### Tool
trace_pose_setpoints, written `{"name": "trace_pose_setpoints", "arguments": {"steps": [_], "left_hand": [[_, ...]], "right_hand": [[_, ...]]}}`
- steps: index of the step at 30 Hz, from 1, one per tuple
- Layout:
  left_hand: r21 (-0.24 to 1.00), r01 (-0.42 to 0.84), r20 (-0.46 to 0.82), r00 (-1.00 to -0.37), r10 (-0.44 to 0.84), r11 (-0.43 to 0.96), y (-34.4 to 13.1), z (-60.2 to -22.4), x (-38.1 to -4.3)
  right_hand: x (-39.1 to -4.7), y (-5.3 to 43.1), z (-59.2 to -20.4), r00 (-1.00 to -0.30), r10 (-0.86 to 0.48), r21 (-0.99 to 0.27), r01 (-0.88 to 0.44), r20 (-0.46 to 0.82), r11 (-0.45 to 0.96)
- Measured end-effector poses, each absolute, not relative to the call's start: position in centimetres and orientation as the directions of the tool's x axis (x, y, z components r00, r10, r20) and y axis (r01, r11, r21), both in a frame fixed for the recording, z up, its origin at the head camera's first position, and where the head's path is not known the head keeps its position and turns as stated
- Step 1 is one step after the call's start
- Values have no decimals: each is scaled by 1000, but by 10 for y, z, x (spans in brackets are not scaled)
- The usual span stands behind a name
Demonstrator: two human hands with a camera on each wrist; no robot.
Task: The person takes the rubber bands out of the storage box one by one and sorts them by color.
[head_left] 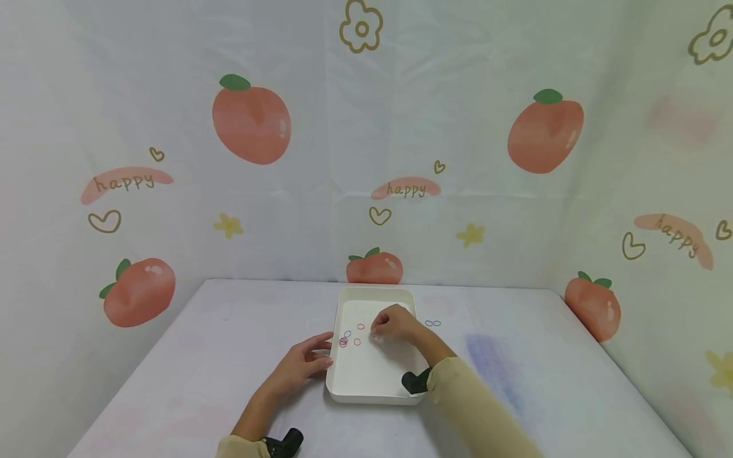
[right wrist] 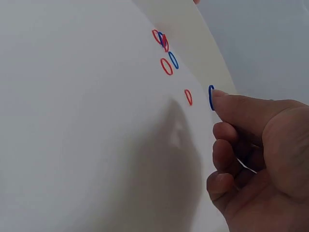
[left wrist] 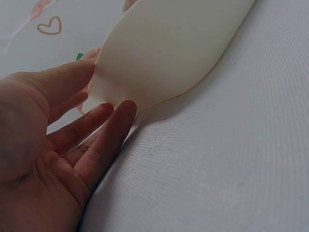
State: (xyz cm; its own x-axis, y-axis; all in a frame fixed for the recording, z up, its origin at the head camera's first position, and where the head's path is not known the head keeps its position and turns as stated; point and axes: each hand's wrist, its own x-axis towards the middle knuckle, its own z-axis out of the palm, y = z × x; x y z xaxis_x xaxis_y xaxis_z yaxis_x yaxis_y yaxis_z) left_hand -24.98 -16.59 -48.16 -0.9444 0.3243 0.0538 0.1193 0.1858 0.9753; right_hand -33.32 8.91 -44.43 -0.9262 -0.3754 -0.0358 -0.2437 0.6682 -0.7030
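Note:
A shallow white tray (head_left: 369,383) stands on the table with several small red and blue rubber bands on its floor. My right hand (head_left: 390,323) is over the tray's middle. Between its thumb and fingers it pinches a blue rubber band (right wrist: 211,98), part of which the thumb hides. Near it in the right wrist view lie a red rubber band (right wrist: 188,97), another blue one (right wrist: 173,60) and an overlapping red and blue cluster (right wrist: 161,39). My left hand (head_left: 299,364) touches the tray's left outer wall (left wrist: 154,63) with fingers fairly straight and spread.
Two blue rubber bands (head_left: 432,323) lie side by side on the white-covered table (head_left: 229,318), right of the tray. A white curtain (head_left: 321,152) with fruit prints hangs behind the table's far edge. Dark wrist-worn devices (head_left: 417,380) sit at both cuffs.

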Motion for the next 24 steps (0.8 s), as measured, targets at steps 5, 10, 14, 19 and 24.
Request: {"name": "trace_pose_setpoints", "arguments": {"steps": [5,10,14,19,24], "left_hand": [[974,119,53,-946,320,193,-166,-481,-249],[974,124,57,-944,324,192,-166,-482,-249],[975,125,58,-943,327,186,-166,-481,-248],[973,122,55,-946,321,194,-165,-480,-247],[973,125,57,-945,321,196,-165,-480,-248]], "right_hand": [[-332,96,-432,-926,-377,-726,-269,15,633],[-332,106,-422,-930,-359,-725,-303,83,618],[-332,115,-419,-949,-299,-724,-274,98,633],[-332,130,-419,-961,-240,-737,-262,140,623],[-331,147,-423,-972,-171,-758,-233,161,609]]}}
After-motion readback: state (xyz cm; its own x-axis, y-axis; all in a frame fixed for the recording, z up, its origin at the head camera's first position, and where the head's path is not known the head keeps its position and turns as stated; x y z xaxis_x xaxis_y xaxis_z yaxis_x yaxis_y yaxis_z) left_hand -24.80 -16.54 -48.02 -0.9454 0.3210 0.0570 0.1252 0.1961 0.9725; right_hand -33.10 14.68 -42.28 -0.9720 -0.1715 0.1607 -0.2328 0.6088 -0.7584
